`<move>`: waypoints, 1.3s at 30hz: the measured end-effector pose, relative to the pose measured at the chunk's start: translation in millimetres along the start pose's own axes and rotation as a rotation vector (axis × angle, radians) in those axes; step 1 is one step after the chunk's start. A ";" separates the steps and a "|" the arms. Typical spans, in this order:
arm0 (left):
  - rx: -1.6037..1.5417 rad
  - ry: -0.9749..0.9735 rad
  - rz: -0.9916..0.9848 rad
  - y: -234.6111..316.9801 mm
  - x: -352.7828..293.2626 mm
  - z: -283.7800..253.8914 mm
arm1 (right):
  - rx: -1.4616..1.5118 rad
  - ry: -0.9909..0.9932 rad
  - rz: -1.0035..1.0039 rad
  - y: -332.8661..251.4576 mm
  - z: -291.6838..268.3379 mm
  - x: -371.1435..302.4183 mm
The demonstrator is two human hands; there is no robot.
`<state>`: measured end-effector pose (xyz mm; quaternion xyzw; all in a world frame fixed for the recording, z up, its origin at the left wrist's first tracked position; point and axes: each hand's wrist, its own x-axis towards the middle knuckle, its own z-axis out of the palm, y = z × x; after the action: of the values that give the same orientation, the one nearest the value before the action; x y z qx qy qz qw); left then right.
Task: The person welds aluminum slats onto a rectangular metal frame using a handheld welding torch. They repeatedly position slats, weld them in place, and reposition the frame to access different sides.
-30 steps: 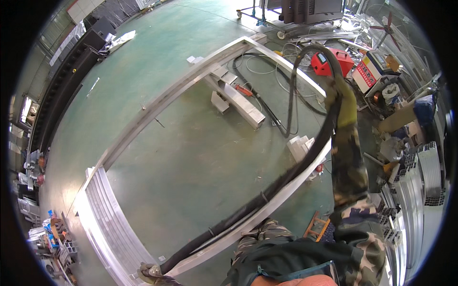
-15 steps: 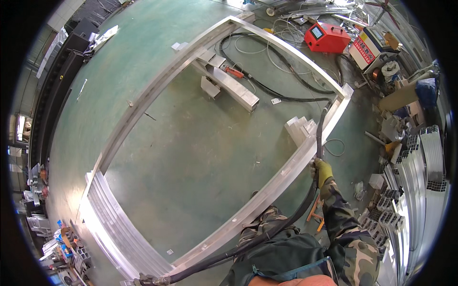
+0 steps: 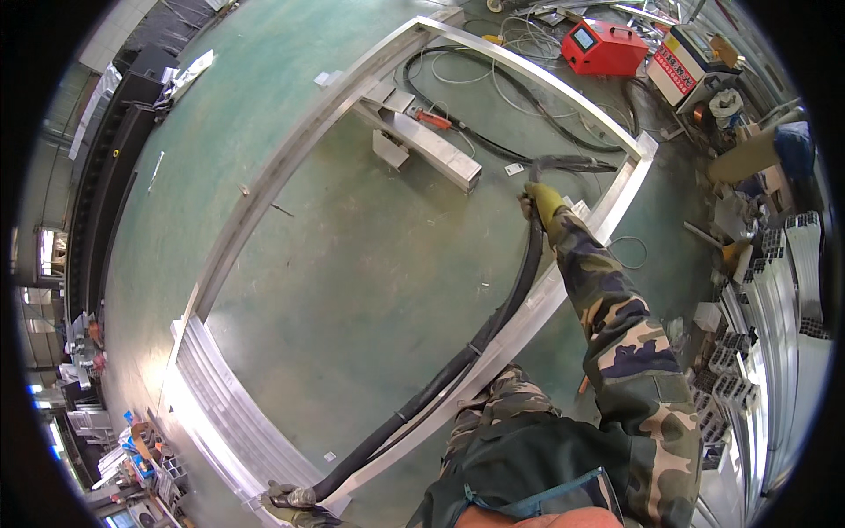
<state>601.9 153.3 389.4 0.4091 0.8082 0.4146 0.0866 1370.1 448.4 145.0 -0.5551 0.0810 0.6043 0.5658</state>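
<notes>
A thick black sleeved hose [image 3: 471, 352] runs between my two gloved hands, lying across the inside of a rectangular metal frame [image 3: 290, 167]. In a yellow-green glove, my right hand [image 3: 543, 202] is closed round the hose near the frame's right side, arm stretched out. Beyond it the hose bends right and joins loops on the floor. My left hand [image 3: 289, 497], in a greyish glove, is closed at the hose's near end by the frame's lower left corner. What the fingers hold there is partly hidden. Ribbed silver profiles [image 3: 238, 396] lie along the frame's left end.
An orange-handled tool [image 3: 431, 119] rests by a metal beam [image 3: 440, 158] inside the frame. Behind stand a red machine box [image 3: 605, 48] and a white-and-black machine [image 3: 691, 69], with cables on the floor. Stacked metal profiles [image 3: 801, 273] line the right.
My right hand has moved forward and left with the hose, from outside the frame's right side to inside it. My left hand has risen slightly in view, still at the hose end.
</notes>
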 end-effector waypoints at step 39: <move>-0.995 0.262 -0.538 -129.7 82.8 -122.4 | -2.007 -0.228 -0.027 444.6 42.4 -208.9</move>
<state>412.9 99.0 388.2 0.0449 0.5957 0.7551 0.2701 948.0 201.0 84.3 -0.7143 -0.5258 0.4363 -0.1517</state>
